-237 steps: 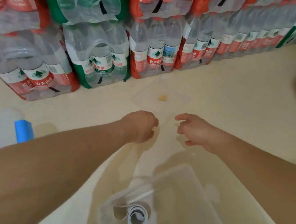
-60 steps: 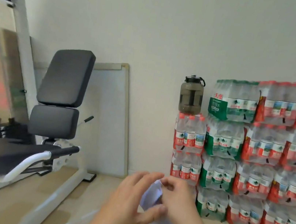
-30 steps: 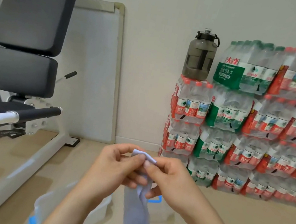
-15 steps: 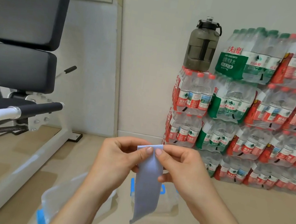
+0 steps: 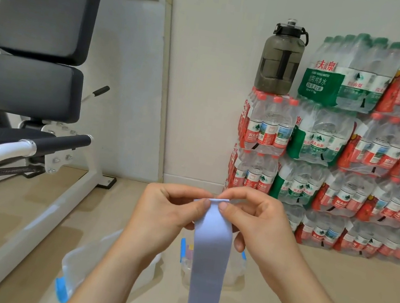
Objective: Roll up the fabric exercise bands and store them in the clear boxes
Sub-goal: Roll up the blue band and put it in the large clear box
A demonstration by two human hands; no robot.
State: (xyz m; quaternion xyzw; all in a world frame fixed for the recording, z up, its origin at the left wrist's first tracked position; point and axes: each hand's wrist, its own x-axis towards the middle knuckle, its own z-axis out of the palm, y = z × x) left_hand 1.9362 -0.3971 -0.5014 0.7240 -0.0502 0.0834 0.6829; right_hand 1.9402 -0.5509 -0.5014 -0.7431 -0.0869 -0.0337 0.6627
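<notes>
A pale lavender fabric band (image 5: 208,261) hangs straight down in front of me, running out of the bottom of the view. My left hand (image 5: 168,216) pinches its top edge at the left corner. My right hand (image 5: 250,221) pinches the same edge at the right corner, where the end is folded over a little. On the floor behind the band stands a clear box with blue clips (image 5: 235,271), with something coloured inside it. A second clear box with a blue clip (image 5: 77,270) lies lower left, partly hidden by my left forearm.
A white-framed weight bench with dark pads (image 5: 40,49) fills the left side. A whiteboard (image 5: 129,76) leans on the wall. Stacked packs of water bottles (image 5: 348,160) line the right wall, with a dark jug (image 5: 281,57) on top. The floor is beige.
The band's top edge now sits a little higher between my fingertips and is folded over. It hangs longer and flatter than half a second ago. Earlier my hands were down at a box on the floor.
</notes>
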